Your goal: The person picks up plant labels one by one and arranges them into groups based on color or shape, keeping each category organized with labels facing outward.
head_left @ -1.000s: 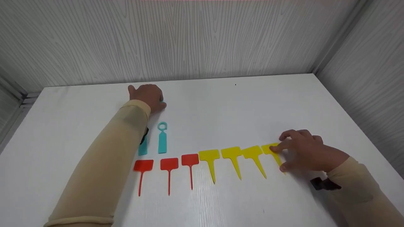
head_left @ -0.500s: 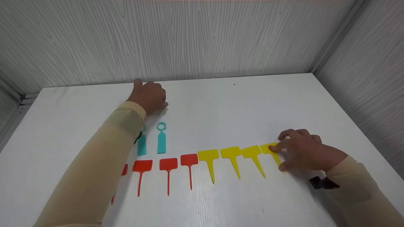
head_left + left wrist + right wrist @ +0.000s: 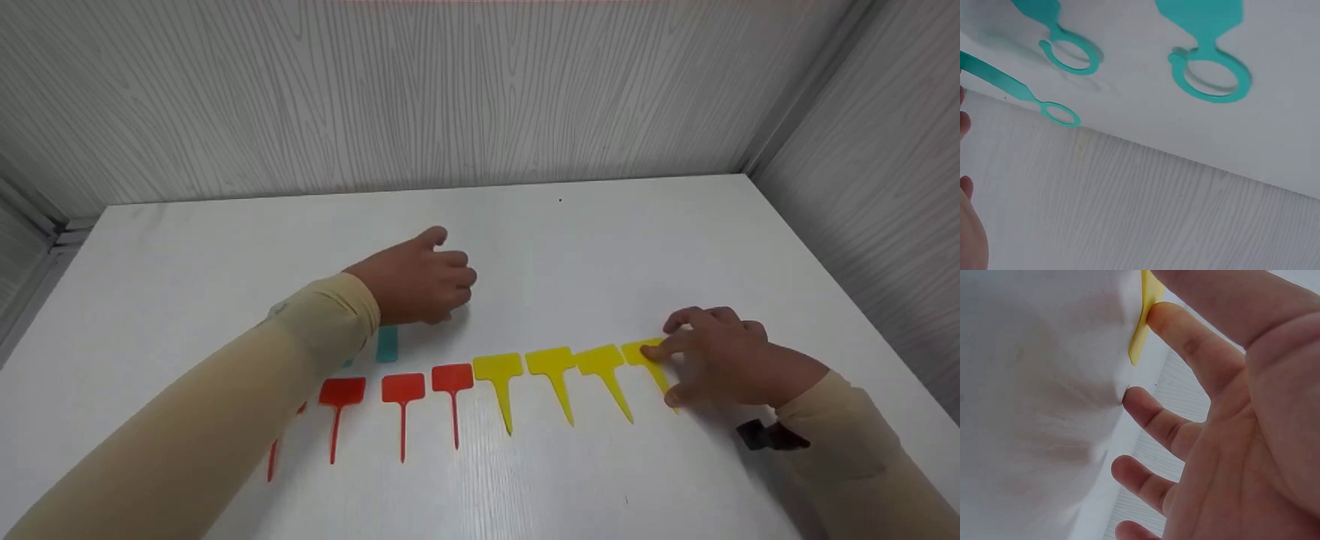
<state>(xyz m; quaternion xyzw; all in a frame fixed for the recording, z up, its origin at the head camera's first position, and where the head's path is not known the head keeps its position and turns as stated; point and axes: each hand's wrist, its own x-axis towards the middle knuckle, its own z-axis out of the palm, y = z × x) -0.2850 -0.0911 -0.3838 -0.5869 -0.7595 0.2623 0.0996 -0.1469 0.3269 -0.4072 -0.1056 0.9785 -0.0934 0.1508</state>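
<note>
Over the table's middle-left, my left hand [image 3: 424, 281] has its fingers curled. In the left wrist view a teal ring-topped plant tag [image 3: 1002, 79] extends from beside its fingers, raised above the table; the grip itself lies mostly out of frame. Two more teal tags [image 3: 1202, 14] lie on the table, partly covered by the left arm in the head view. My right hand [image 3: 724, 364] rests at the right end of the row, index finger and thumb touching the last yellow T-shaped plant label [image 3: 641, 350]. Its other fingers are spread and loosely bent.
Several yellow labels [image 3: 498, 366] continue the row leftward, followed by several red rectangular-headed labels [image 3: 403, 388]. Another red label [image 3: 272, 456] is partly hidden by the left sleeve. The white table [image 3: 525, 487] meets a wood-grain panel [image 3: 480, 97] at the back.
My left hand has moved from the back left toward the right and nearer, its forearm now covering most of the two lying teal tags. The right hand and yellow labels have stayed put.
</note>
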